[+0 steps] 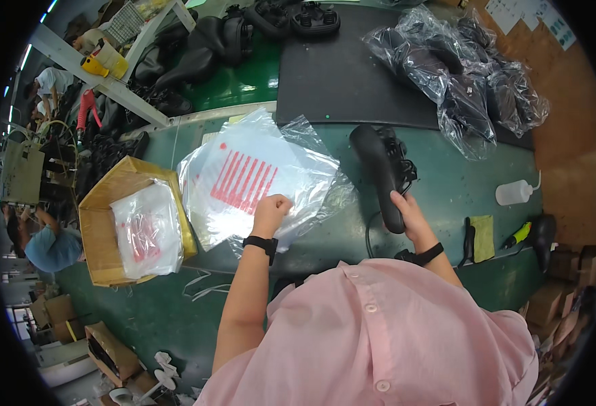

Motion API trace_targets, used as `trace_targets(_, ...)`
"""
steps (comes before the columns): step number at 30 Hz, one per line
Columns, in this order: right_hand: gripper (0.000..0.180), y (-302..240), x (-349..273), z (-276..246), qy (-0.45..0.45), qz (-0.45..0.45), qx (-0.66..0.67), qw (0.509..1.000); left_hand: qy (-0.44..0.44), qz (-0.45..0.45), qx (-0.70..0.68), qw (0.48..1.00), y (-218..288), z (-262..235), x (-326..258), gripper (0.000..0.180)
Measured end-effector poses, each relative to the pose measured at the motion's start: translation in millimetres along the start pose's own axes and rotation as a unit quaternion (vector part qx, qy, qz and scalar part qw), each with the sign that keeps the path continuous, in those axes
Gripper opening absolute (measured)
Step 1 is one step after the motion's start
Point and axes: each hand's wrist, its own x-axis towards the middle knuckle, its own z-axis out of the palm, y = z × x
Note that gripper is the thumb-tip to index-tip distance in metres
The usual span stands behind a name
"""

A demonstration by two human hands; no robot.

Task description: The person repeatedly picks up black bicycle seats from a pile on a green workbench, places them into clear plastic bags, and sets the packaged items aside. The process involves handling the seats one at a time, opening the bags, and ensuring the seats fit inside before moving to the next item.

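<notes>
My right hand grips the narrow nose of a black bicycle saddle, which stands tilted on the green bench with its clamp and rail side turned to the right. A thin black strap or cable hangs by the nose. My left hand is closed over the near edge of a pile of clear plastic bags with red print. Its fingers are curled, and whether they pinch a bag I cannot tell. Left of this pile, a yellow-brown box holds more printed plastic bags.
Bagged saddles lie on a black mat at the far right. Bare saddles crowd the far left. A white squeeze bottle, a yellow cloth and another saddle lie at right. Other people are at left.
</notes>
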Motion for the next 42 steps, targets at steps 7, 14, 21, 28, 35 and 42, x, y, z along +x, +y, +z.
trace_targets(7,0.089,7.4,-10.7,-7.1,0.082,-0.048,-0.373,0.923,0.003,0.085,0.257,0.963,68.0,63.2,-38.4,0.050)
trace_targets(14,0.043,70.8,5.9,-16.9,-0.017,0.107,0.077,0.991,0.047,0.108,0.172,0.978,-1.5,77.3,12.4,0.007)
trace_targets(21,0.034,40.6,-1.6,-15.9,-0.020,0.107,0.127,0.986,-0.004,-0.005,-0.112,0.994,-13.1,19.7,5.0,0.030)
trace_targets(28,0.056,-35.4,-11.2,81.1,-0.168,0.047,0.143,0.974,-0.073,-0.021,-0.333,0.940,10.7,9.3,4.3,0.013)
trace_targets(35,0.054,32.7,83.4,166.8,-0.172,0.086,0.090,0.977,-0.020,-0.066,-0.368,0.927,2.7,-0.4,7.3,0.012)
trace_targets(42,0.065,27.0,95.5,127.2,-0.025,-0.013,-0.079,0.996,0.203,-0.113,-0.662,0.713,-39.7,-98.8,-22.8,0.012)
